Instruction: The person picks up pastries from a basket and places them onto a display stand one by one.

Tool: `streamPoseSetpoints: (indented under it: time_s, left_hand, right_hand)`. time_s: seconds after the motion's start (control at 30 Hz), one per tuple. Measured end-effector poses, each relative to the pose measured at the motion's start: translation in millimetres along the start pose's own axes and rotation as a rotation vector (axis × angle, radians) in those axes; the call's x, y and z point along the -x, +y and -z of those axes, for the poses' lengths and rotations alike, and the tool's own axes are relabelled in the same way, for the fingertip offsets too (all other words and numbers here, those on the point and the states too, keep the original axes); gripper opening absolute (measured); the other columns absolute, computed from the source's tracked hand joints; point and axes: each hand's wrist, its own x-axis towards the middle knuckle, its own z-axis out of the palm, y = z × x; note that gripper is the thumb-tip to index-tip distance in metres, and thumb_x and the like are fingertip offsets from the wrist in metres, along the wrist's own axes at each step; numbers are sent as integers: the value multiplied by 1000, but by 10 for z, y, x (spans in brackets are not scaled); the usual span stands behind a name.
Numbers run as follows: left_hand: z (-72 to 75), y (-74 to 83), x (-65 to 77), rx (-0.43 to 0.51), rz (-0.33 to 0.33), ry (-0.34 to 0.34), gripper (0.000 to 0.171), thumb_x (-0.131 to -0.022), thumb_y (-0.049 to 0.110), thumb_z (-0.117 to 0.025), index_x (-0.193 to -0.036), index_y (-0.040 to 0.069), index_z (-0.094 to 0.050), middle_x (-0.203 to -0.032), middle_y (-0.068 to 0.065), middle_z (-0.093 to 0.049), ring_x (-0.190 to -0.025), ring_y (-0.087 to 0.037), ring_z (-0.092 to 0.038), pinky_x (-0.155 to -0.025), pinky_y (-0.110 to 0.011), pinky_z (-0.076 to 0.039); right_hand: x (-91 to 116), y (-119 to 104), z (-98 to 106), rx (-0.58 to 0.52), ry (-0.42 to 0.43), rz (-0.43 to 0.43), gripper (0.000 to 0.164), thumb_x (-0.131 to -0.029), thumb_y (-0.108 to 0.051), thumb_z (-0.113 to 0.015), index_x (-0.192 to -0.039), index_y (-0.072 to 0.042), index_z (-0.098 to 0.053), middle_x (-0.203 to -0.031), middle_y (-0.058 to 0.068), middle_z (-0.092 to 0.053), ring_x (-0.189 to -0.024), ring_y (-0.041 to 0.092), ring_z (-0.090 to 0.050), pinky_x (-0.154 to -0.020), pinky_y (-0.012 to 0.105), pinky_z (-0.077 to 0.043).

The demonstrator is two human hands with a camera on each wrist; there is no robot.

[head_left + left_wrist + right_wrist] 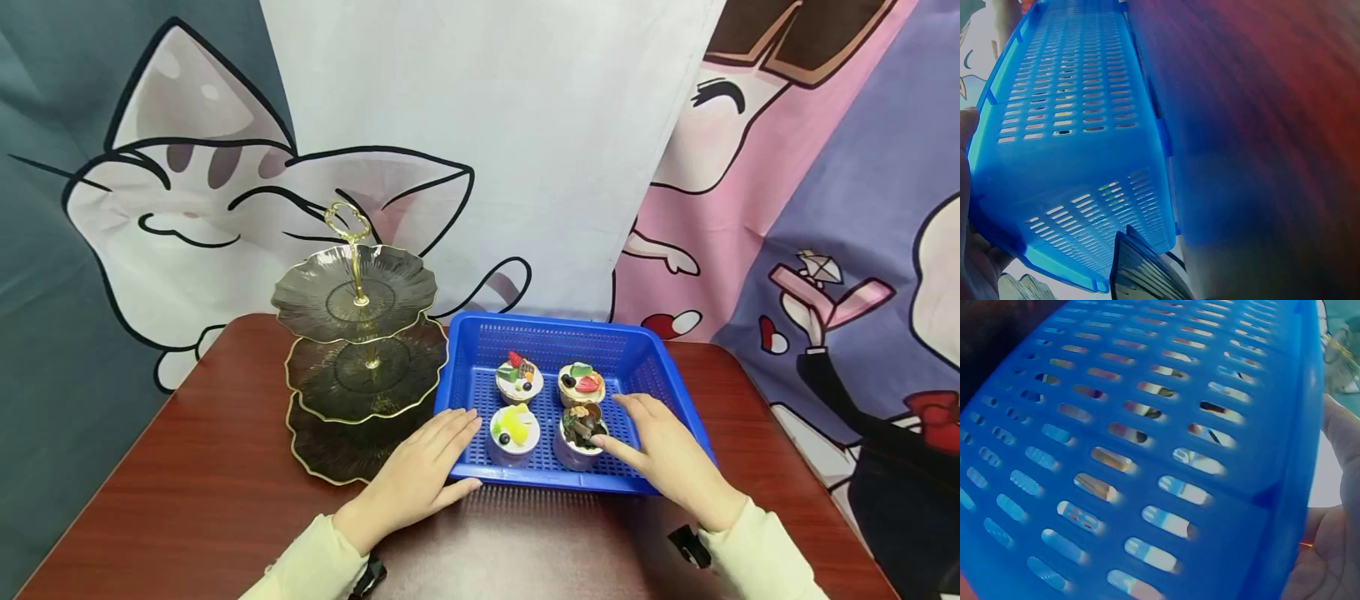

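Over the front left corner of the blue plastic basket (540, 477) lies my left hand (420, 471), fingers stretched out along the rim and thumb apart. My right hand (671, 458) reaches over the basket's right front side, thumb and fingers spread. Its thumb tip overlaps a cupcake with dark chocolate topping (579, 427). To the left of that one stands a cupcake with yellow fruit topping (513, 427). Behind them are a cupcake with a strawberry and a waffle piece (519, 379) and another with berries and a green slice (581, 383). Both wrist views mostly show the basket's slotted wall (1072, 156).
A three-tier dark glass stand (356, 287) with gold rims and a gold loop handle stands left of the basket, close to its side. Both are on a reddish-brown wooden table (187, 475). A cartoon-printed cloth (510, 150) hangs behind the table.
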Motion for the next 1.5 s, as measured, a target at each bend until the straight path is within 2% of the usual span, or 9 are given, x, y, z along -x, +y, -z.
streamPoseSetpoints:
  time_s: [0.1,0.27,0.37,0.5,0.63,0.93,1.17,1.5]
  left_hand:
    - [-12,0,22,19,32,6,71,-99,57,-25,-133,0,-52,-137,-14,-55,-128,-27,-51,-108,-38,-42]
    - [-23,-5,34,37,57,17,72,-98,58,-25,-131,1,-54,-137,-14,-54,-128,-27,-51,-107,-39,-43]
    - [-26,-12,31,27,39,22,70,-99,57,-25,-125,2,-59,-133,-12,-58,-126,-26,-53,-108,-38,-42]
    - [-29,-20,25,-2,5,19,67,-100,55,-23,-118,5,-64,-126,-10,-63,-123,-24,-56,-111,-36,-39]
    - [-37,-24,34,1,0,12,67,-100,54,-24,-118,5,-65,-124,-9,-65,-121,-24,-57,-111,-36,-38]
    - [-50,-42,54,74,40,7,61,-97,56,-36,-121,7,-63,-124,-6,-64,-123,-22,-56,-114,-34,-35]
    - [-82,-58,71,96,36,32,55,-96,53,-46,-120,6,-64,-124,-7,-64,-122,-23,-56,-113,-35,-36]
    - [-107,-67,73,116,39,51,52,-94,51,-52,-117,6,-65,-119,-6,-66,-120,-22,-57,-113,-35,-35]
  right_hand:
    - [-60,8,0,12,-18,20,71,-85,-53,-64,-126,4,-55,-122,23,-60,-114,38,-58,-97,55,-49]
    - [-168,14,8,10,-67,7,70,-84,-54,-64,-123,5,-58,-118,23,-62,-111,38,-59,-95,55,-50]
    - [-222,14,-23,1,-98,8,71,-84,-56,-64,-122,4,-59,-118,22,-63,-111,38,-59,-96,56,-49]
    - [-263,21,-103,10,-112,45,71,-81,-57,-66,-120,3,-61,-113,18,-65,-105,32,-61,-94,51,-52]
    - [-276,30,-183,25,-111,71,72,-78,-55,-70,-119,3,-60,-108,16,-66,-97,25,-61,-89,47,-54]
    - [-277,50,-307,1,-112,30,79,-74,-54,-75,-124,4,-55,-112,17,-64,-100,28,-63,-90,49,-54]
    - [-295,67,-338,-2,-106,5,81,-72,-56,-76,-124,4,-55,-112,19,-64,-100,28,-63,-90,49,-54]
    - [-299,85,-366,-55,-126,-19,81,-71,-52,-78,-124,4,-54,-111,17,-65,-99,26,-64,-89,49,-54]
